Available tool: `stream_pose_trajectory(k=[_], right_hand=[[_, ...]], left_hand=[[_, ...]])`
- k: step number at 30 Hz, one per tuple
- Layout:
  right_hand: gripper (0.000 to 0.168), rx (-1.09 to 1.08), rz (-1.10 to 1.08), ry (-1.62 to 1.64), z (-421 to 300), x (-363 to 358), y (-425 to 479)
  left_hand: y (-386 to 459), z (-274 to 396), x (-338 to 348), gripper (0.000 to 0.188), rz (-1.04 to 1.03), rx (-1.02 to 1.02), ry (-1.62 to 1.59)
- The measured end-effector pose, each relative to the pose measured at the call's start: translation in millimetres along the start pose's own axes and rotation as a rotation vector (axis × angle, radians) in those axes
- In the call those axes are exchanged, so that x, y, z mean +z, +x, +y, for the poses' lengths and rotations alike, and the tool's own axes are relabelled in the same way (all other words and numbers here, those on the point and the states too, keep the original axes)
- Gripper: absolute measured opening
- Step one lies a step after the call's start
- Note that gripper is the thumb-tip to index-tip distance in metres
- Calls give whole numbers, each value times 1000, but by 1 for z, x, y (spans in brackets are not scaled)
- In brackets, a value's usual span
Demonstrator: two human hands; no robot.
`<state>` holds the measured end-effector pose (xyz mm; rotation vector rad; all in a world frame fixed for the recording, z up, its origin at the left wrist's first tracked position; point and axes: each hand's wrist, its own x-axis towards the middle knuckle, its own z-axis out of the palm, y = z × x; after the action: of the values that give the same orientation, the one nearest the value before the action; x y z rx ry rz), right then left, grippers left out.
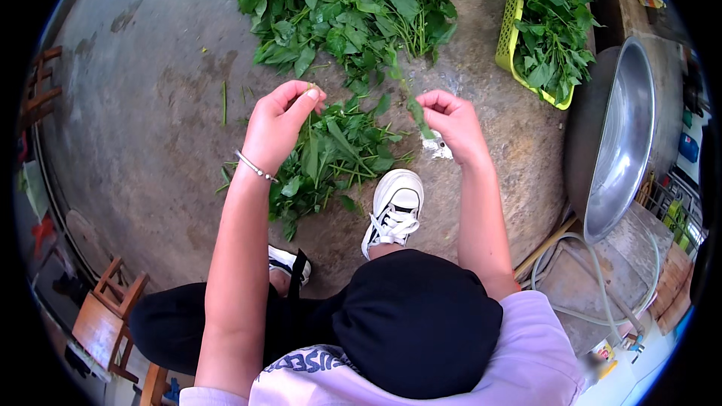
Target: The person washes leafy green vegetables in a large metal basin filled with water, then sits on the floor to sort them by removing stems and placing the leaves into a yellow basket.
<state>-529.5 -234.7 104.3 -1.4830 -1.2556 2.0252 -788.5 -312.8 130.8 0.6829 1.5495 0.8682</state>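
Observation:
My left hand [285,115], with a metal bangle at its wrist, is pinched near the middle; a thin bit seems to lie at its fingertips, too small to make out. At the right, my right hand [451,124] grips a leafy green stem [416,110] between thumb and fingers. Below and between the hands lies a small heap of picked greens [338,152] on the concrete floor [186,141]. A larger pile of leafy greens [350,11] spreads beyond them. Upper right, a yellow plastic basket [509,28] holds more leafy sprigs.
A large metal basin [626,141] stands tilted at the right, above a coiled hose [598,270]. My white shoes [397,197] rest close to the small heap. Wooden stools [98,327] stand at the left. Loose stems [224,102] lie on the floor.

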Motion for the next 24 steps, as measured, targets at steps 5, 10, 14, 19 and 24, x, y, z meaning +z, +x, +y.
stream_pose_trajectory(k=[5,10,14,19,24], right_hand=[[20,15,-505,-402,-2,5,-10],[17,-224,335,-744,6,-6,55],[12,-287,590,-965,9,-4,93],[13,-270,529,-662,6,5,89],[17,-152,271,-33,-22,-8,22]], left_hand=[[-2,0,-6,17,29,35,41],[-2,-4,-9,19,38,51,58],[-2,0,1,20,29,74,16],[-4,0,-1,20,29,32,-146],[-1,-2,-2,18,59,76,-144]])
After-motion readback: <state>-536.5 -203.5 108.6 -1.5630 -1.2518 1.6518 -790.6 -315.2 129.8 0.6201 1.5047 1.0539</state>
